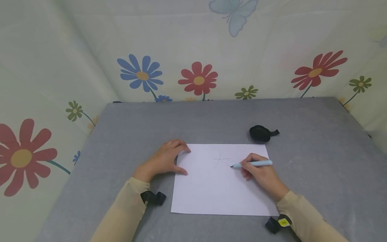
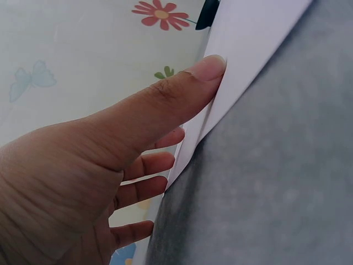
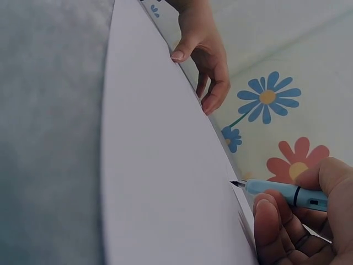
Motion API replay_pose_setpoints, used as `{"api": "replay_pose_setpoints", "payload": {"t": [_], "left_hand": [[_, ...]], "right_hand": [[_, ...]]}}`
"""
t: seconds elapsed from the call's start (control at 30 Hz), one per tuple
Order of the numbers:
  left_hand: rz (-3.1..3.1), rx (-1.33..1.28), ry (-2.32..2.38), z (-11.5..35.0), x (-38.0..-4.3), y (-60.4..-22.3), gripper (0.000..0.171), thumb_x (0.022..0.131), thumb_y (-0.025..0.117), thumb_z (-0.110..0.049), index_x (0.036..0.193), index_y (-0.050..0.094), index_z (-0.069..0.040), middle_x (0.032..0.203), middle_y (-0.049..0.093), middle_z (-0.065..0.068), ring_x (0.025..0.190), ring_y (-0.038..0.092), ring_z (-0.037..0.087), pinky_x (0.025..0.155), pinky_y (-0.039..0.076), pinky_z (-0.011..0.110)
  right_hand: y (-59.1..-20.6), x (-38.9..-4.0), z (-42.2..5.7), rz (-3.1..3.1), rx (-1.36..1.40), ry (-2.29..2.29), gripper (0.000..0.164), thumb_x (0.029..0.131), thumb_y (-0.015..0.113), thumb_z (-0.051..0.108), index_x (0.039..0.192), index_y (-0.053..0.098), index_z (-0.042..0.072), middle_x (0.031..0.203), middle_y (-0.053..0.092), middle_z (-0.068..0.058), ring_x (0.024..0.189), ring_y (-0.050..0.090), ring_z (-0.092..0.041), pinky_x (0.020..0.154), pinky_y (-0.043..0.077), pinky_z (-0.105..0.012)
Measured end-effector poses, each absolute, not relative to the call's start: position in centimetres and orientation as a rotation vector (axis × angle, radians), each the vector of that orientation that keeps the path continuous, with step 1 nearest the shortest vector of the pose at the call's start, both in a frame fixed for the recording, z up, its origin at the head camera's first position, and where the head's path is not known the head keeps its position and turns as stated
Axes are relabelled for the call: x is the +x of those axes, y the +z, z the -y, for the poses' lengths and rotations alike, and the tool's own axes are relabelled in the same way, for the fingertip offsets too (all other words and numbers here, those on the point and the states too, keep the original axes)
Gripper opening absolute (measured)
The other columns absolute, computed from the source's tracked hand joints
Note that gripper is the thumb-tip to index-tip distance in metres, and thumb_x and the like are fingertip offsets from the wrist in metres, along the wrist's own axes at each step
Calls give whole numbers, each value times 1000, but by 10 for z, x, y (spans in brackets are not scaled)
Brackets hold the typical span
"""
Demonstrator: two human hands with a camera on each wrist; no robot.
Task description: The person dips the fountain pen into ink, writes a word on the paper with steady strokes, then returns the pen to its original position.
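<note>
A light blue fountain pen [image 1: 257, 163] is pinched in my right hand [image 1: 262, 173], its dark nib touching the white sheet of paper [image 1: 211, 195]. Thin lines [image 1: 220, 159] on the upper part of the sheet cross and branch like a simple figure; the nib stands at the lower right end of one of them. My left hand [image 1: 165, 158] rests on the sheet's left edge, thumb and fingers spread apart. In the left wrist view the thumb [image 2: 207, 69] lies on the paper, which lifts slightly at that edge. The right wrist view shows the pen [image 3: 284, 193] held between thumb and fingers.
A small black pouch [image 1: 260, 133] with a short strap lies just beyond the sheet's upper right corner. The grey table [image 1: 121, 127] reaches back to a pale curtain [image 1: 169, 37] printed with flowers and a butterfly. Black camera mounts [image 1: 153, 198] sit on both wrists.
</note>
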State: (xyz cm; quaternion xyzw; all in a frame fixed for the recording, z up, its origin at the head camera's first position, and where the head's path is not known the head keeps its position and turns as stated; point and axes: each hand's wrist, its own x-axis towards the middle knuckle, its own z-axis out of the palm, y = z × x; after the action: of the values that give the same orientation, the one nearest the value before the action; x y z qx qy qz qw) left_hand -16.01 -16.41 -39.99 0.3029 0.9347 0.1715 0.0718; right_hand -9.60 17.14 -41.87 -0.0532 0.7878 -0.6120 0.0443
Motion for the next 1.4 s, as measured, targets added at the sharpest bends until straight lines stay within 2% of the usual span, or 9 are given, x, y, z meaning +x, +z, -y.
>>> {"api": "replay_pose_setpoints", "payload": {"t": [0.9,1.4], "left_hand": [[-2813,906,525,164,-161,-402,72,65,85,-47,126,58,-18,137,51,4,131,42,26,112,32,50],[-2810,907,512,165,-161,-402,72,65,85,-48,125,58,-19,137,51,4,132,41,27,112,31,50]], "right_hand": [[-417,-92,-178,-2435,-161,-1827,19,92,64,13,88,58,-5,75,63,-15,59,60,-12,56,55,-29],[-419,-90,-181,-2424,-174,-1901,23,93,63,17,90,57,-5,74,65,-5,59,61,-13,56,55,-29]]}}
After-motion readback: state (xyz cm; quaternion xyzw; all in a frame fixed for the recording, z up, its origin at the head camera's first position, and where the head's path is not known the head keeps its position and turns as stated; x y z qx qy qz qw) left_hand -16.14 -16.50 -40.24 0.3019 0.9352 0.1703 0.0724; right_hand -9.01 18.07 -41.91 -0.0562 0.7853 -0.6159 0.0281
